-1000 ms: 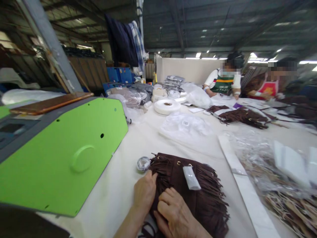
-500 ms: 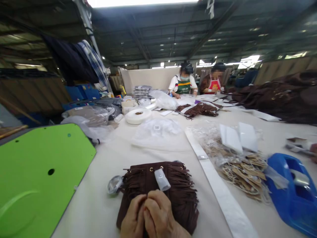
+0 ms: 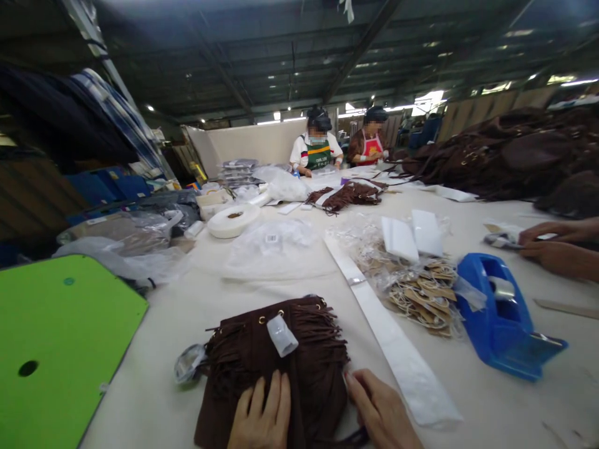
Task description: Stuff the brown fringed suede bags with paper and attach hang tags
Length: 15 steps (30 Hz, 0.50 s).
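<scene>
A brown fringed bag (image 3: 276, 358) lies flat on the white table (image 3: 262, 287) in front of me. A small clear wrapped tag (image 3: 282, 335) sits on its top edge, and a plastic-wrapped round piece (image 3: 189, 363) hangs at its left corner. My left hand (image 3: 262, 418) rests flat on the bag's lower part with fingers stretched out. My right hand (image 3: 381, 411) lies at the bag's right edge, fingers extended and touching the fringe.
A green machine cover (image 3: 56, 343) stands at the left. A long white strip (image 3: 388, 343), a bag of paper tags (image 3: 421, 293) and a blue tape dispenser (image 3: 500, 318) lie to the right. Another person's hands (image 3: 556, 249) work at the far right; two people sit far back.
My view has swung to the right. My hands were pressed together on the bag's middle; now they are apart, the left flat on the bag and the right at its right edge.
</scene>
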Tool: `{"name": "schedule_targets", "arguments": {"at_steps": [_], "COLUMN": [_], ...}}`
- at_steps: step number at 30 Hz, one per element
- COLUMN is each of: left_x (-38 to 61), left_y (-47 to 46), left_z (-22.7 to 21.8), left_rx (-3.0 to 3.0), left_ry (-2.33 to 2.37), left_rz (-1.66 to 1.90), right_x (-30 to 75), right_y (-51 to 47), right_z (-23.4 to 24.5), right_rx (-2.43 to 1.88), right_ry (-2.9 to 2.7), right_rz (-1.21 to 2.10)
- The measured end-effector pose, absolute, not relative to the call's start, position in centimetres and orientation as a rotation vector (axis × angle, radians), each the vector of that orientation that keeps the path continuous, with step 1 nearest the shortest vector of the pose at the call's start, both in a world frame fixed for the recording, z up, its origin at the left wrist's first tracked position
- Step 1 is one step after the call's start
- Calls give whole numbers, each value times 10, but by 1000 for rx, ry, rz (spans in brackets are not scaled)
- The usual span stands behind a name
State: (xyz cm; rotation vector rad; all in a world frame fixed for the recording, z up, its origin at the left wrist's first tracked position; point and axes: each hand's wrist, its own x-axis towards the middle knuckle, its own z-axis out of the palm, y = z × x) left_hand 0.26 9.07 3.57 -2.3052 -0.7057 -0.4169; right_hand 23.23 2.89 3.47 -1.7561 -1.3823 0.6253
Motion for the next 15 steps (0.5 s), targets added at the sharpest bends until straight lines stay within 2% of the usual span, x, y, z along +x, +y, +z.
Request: {"name": "schedule_targets", "arguments": {"at_steps": [3, 7, 11, 15], "left_x": [13, 18, 18, 17], "left_y": [84, 83, 84, 79], "left_z": [28, 7, -4, 1], "left_rx": [-2256, -2288, -2323, -2444], "left_ry": [-834, -901, -934, -1058], "left_rz": [-378, -581, -707, -655], "right_x": [223, 219, 223, 216], "right_y": [45, 67, 83, 98], "right_z": [52, 67, 68, 94], "right_rx": [-1951, -2027, -1915, -1622], "right_ry": [-1275, -1148, -1079, -1146], "right_rz": [782, 792, 851, 1107]}}
